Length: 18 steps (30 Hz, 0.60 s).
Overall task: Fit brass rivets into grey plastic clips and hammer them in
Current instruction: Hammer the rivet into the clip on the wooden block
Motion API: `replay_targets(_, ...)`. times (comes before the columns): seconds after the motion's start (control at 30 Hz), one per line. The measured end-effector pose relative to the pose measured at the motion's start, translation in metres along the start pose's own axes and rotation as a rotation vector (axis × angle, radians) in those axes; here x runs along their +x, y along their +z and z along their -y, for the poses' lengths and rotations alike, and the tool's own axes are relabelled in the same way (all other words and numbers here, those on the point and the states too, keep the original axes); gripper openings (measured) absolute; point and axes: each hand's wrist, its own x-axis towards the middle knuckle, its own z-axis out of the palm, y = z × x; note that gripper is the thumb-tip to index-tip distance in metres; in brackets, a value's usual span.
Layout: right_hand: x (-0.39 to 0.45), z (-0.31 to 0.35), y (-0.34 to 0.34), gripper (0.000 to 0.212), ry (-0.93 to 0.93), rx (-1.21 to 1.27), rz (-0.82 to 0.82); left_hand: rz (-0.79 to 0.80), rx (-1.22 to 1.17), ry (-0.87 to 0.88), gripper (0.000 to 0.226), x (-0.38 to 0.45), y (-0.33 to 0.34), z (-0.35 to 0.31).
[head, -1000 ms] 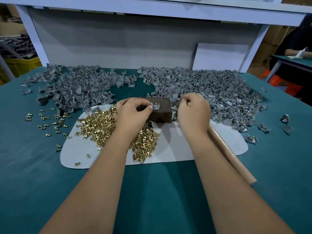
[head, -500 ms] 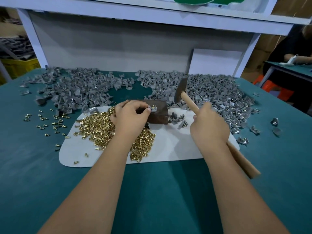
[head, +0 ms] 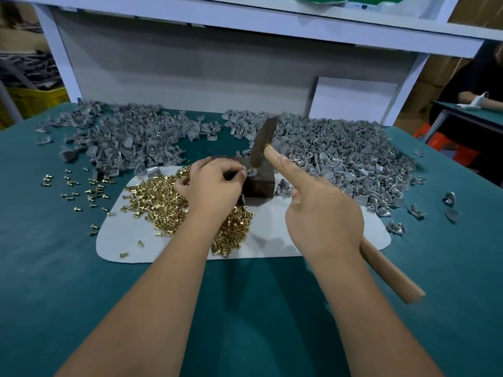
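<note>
A dark wooden block point(head: 258, 183) stands on a white mat point(head: 272, 240). On its top lies a grey clip with a brass rivet point(head: 251, 172), pinched by my left hand point(head: 212, 186). My right hand point(head: 324, 213) grips the wooden handle of a hammer point(head: 262, 144), index finger stretched along the handle. The dark hammer head is down on the rivet. A heap of brass rivets point(head: 163, 200) lies on the mat under and left of my left hand.
Large piles of grey clips point(head: 340, 156) and more grey clips point(head: 122, 140) cover the back of the green table point(head: 54, 268). Loose rivets point(head: 79, 186) are scattered at left. A white shelf frame point(head: 190, 63) stands behind. Another person sits at the far right point(head: 473, 85).
My right hand picked up the hammer from the mat, raised it, and has now swung its head down onto the rivet on the block. My left hand kept holding the clip.
</note>
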Motion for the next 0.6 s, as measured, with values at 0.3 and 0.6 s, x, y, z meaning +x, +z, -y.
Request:
replay_targets(0.3, -0.0032, 0.0052, -0.0002, 0.069, 0.027, -0.031, 0.033, 0.01, -0.067, 0.038, 0.015, 0.0, -0.0007, 0.0005)
replay_targets(0.6, -0.0048, 0.0073, -0.0019, 0.071, 0.029, 0.003, -0.001, -0.013, 0.011, 0.001, 0.016, -0.0019, 0.0001, -0.0018)
